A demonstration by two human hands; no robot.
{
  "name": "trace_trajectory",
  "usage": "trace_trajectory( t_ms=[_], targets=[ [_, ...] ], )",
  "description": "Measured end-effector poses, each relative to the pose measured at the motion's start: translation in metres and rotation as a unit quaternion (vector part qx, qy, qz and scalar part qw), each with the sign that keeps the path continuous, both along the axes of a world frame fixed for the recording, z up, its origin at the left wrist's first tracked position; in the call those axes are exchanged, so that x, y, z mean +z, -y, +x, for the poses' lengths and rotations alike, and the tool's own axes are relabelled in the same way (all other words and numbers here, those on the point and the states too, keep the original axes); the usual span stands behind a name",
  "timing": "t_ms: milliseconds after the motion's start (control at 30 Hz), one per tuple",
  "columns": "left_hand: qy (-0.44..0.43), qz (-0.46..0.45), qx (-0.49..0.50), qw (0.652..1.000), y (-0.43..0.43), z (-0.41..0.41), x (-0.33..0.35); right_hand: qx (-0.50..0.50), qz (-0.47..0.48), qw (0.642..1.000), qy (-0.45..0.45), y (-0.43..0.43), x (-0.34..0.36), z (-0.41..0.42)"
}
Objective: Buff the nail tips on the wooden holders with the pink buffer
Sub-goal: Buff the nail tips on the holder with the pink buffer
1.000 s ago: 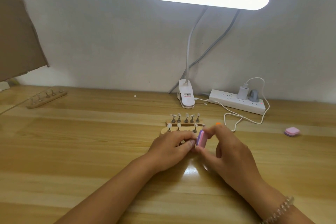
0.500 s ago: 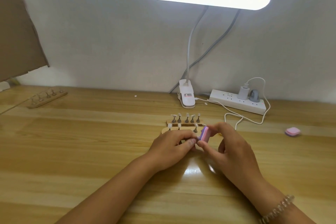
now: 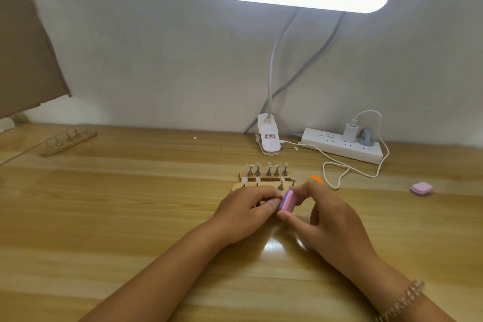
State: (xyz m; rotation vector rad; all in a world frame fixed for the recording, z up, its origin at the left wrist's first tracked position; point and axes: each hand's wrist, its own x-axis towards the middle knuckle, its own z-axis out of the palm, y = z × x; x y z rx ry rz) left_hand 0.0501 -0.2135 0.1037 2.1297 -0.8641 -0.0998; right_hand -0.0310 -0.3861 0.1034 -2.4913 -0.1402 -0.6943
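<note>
Pink buffer (image 3: 287,203) pinched by right hand (image 3: 326,217); left hand (image 3: 245,206) curled, grip unclear; wooden holders (image 3: 251,185) carry nail tips (image 3: 258,164).

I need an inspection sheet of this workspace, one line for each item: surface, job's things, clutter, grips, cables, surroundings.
Surface: wooden table, lamp glare near the hands.
Job's things: pink buffer between the hands; near wooden holder and far wooden holder behind them, both carrying nail tips; third holder far left.
Clutter: second pink block at right; orange thing, half hidden behind the right hand.
Grips: right hand pinches the buffer; left hand has fingers curled against it, and what they hold is hidden.
Cables: white cable loops from the charger in the power strip.
Surroundings: clip lamp lit; wall; cardboard at left.
</note>
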Motion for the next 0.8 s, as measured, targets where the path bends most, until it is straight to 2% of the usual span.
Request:
trace_trajectory(
  t_ms=[100,233,367,500,633,733,800],
  targets=[
    [0.008,0.008,-0.003,1.0,-0.0004,0.0011,-0.0016,-0.027,-0.001,0.999,0.016,0.0008,0.0006,0.0011],
    [0.008,0.015,-0.005,1.0,-0.0011,0.0025,-0.0034,0.013,-0.023,1.0,-0.012,-0.0021,-0.0003,-0.0034],
    [0.006,0.007,-0.004,1.0,-0.0004,0.0006,-0.0008,-0.037,-0.002,0.999,0.02,0.0005,0.0021,0.0008],
    [0.003,0.008,-0.007,1.0,-0.001,0.0011,-0.0024,0.001,-0.022,1.0,-0.007,-0.0021,0.0003,-0.0026],
    [0.002,-0.007,-0.009,1.0,-0.0009,0.0004,-0.0002,-0.049,0.0,0.999,0.023,0.0008,0.0013,0.0005],
    [0.005,0.006,-0.007,1.0,-0.0015,0.0016,-0.0026,-0.018,-0.032,0.999,0.004,-0.0013,0.0001,-0.0022],
    [0.003,-0.004,-0.009,1.0,-0.0013,0.0016,-0.0018,-0.01,-0.021,1.0,-0.006,-0.0015,0.0007,-0.0023]
  ],
)
